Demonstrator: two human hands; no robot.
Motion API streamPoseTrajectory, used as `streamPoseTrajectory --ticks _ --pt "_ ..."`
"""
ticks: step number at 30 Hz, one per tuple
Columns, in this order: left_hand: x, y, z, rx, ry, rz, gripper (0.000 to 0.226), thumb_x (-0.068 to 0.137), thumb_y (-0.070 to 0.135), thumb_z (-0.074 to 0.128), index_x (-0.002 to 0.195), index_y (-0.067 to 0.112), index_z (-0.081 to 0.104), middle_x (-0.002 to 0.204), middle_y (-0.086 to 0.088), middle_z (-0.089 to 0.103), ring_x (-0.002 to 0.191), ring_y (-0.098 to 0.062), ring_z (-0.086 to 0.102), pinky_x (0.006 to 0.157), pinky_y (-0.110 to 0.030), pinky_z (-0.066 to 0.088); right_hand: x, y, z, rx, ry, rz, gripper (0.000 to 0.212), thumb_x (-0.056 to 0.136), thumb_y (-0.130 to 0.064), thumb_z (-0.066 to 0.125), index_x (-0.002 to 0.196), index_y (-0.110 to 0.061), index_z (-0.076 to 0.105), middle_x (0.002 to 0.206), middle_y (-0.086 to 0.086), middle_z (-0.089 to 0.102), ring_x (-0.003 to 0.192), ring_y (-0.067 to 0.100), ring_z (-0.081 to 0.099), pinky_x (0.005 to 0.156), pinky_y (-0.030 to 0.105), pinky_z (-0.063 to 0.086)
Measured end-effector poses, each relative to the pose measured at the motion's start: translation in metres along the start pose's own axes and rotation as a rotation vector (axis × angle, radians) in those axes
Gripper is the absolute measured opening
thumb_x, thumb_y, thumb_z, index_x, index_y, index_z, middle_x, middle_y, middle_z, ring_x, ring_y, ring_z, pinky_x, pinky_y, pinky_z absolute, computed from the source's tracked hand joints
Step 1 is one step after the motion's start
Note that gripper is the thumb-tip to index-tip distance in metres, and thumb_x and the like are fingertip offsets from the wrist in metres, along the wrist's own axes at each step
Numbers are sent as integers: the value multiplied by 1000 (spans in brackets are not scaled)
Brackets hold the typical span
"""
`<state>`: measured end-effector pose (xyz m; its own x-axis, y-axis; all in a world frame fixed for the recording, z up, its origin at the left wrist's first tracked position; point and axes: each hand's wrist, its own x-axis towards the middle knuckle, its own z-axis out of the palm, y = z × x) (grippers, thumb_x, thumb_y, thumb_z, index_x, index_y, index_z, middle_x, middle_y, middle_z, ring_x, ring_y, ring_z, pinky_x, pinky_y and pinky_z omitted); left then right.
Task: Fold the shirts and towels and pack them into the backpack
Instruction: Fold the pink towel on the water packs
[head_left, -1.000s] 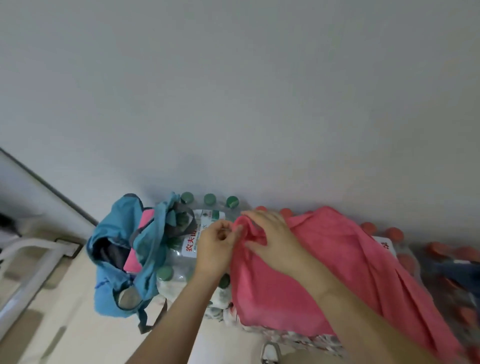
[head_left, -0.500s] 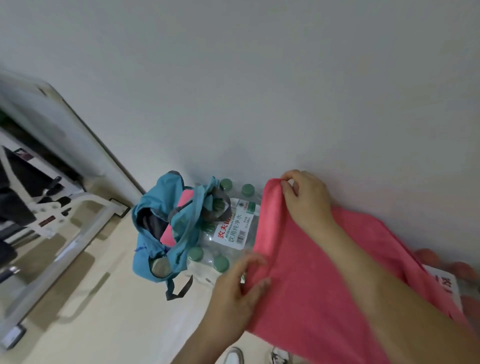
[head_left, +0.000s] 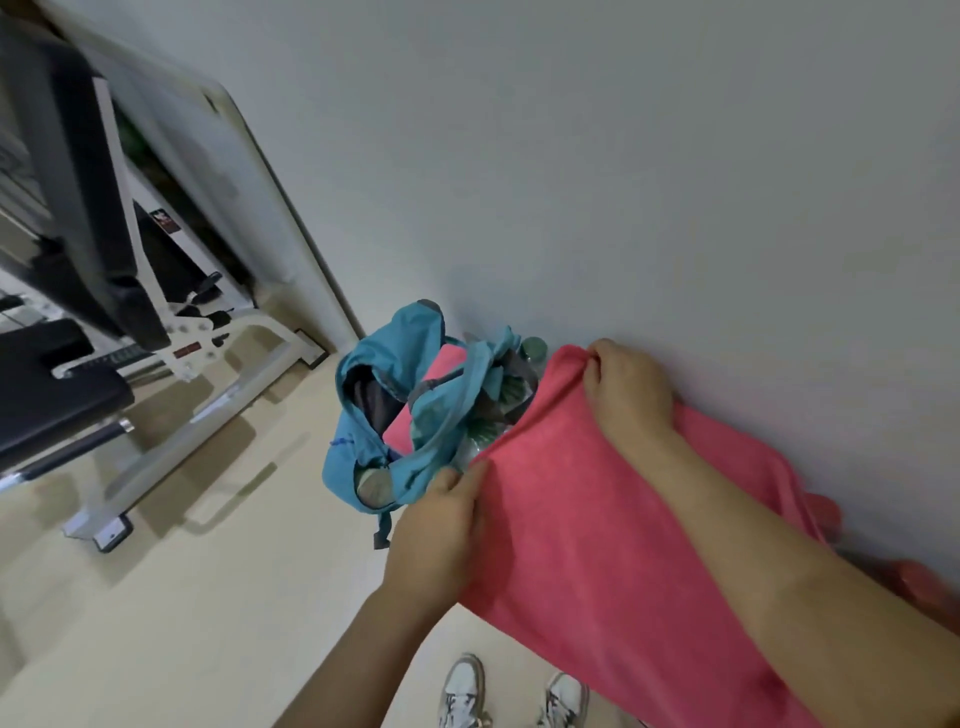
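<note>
Centre frame, our left grip (head_left: 441, 530) and right grip (head_left: 628, 395) each pinched the pink towel (head_left: 597, 545), unfolded; one pink item (head_left: 441, 366) already sat in the open teal backpack (head_left: 395, 348).

Beige floor (head_left: 208, 649) — blue backpack (head_left: 395, 364) by the wall, white bench frame (head_left: 218, 410), two white sneakers (head_left: 465, 691).

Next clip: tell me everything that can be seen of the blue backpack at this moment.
The backpack is soft teal-blue fabric with grey trim. It is slumped and unzipped, with its mouth gaping towards the camera. Inside are a folded pink cloth and a dark item. A strap hangs below it. It leans against wrapped bottles at the foot of the wall. The pink towel lies close beside it. The left hand grips that towel near the backpack's lower side; whether it touches the backpack cannot be told.
</note>
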<state>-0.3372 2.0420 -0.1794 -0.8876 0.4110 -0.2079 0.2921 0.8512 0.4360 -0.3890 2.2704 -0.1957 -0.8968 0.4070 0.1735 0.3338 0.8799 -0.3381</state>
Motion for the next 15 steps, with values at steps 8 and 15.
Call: streamPoseTrajectory --ticks 8,15 --pt "8 9 -17 461 64 -108 50 94 16 39 139 31 27 84 1 34 72 -24 47 53 -32 38 -4 -21 2 16 -184 -202 40 96 -32 43 130 -12 50 127 10 59 116 27 54 95 35 41" --pt "33 16 -3 388 71 211 66 79 12 51 144 10 36 140 -9 44 121 -27 44 93 -39 44 -19 -16 4 -78 -475 -199 85 80 -79 30 150 -41 1 161 -2 -3 147 25 -4 117 45 6"
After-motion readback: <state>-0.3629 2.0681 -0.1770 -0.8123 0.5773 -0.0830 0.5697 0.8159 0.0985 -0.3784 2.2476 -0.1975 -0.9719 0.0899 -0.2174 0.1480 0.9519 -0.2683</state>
